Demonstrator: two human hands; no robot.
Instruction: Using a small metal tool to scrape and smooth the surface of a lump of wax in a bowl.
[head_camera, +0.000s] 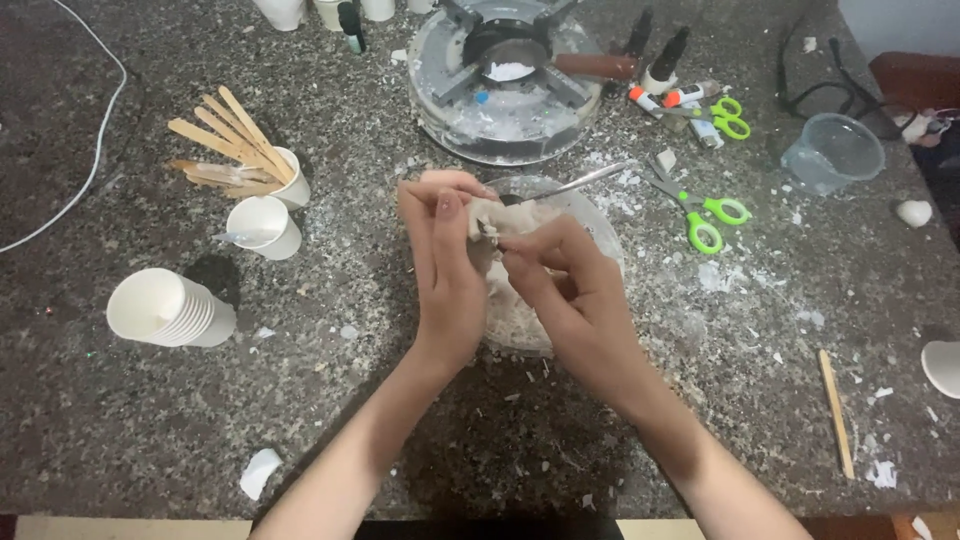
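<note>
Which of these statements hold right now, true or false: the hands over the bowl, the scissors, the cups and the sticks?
1. Both hands work a pale lump above the clear bowl. True: the left hand and right hand pinch the lump over the bowl.
2. The green-handled scissors lie left of the bowl. False: the scissors lie to its right.
3. A stack of white paper cups lies on its side at the left. True: the cup stack lies tipped on the counter.
4. All the wooden sticks stand in a cup. False: a bunch of sticks rests in a cup, but one stick lies loose at the right.
5. A spoon rests in the bowl. True: the spoon handle juts out over the rim.
</note>
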